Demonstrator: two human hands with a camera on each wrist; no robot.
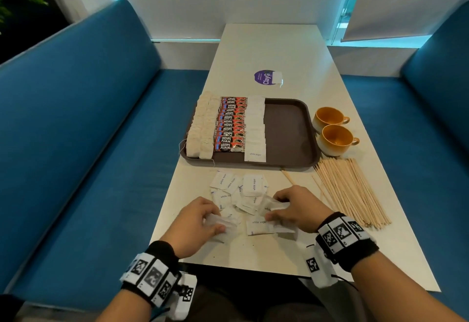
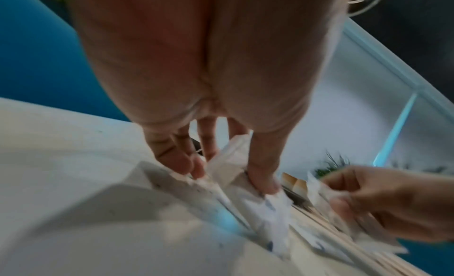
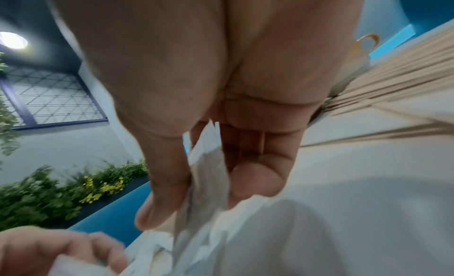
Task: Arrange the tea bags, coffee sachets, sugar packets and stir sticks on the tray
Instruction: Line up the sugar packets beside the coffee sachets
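A brown tray (image 1: 289,133) holds rows of tea bags (image 1: 201,124), red coffee sachets (image 1: 231,123) and white sugar packets (image 1: 255,128). Loose sugar packets (image 1: 241,189) lie scattered on the table in front of it. My left hand (image 1: 198,222) pinches sugar packets (image 2: 230,159) at the pile's near left. My right hand (image 1: 297,210) grips a small stack of sugar packets (image 3: 209,163) between thumb and fingers at the pile's near right. Wooden stir sticks (image 1: 350,189) lie fanned out on the table to the right of my right hand.
Two orange cups (image 1: 332,131) stand right of the tray. A purple sticker (image 1: 265,77) with a white packet on it lies farther back. The white table (image 1: 274,49) is narrow, with blue bench seats (image 1: 76,131) on both sides.
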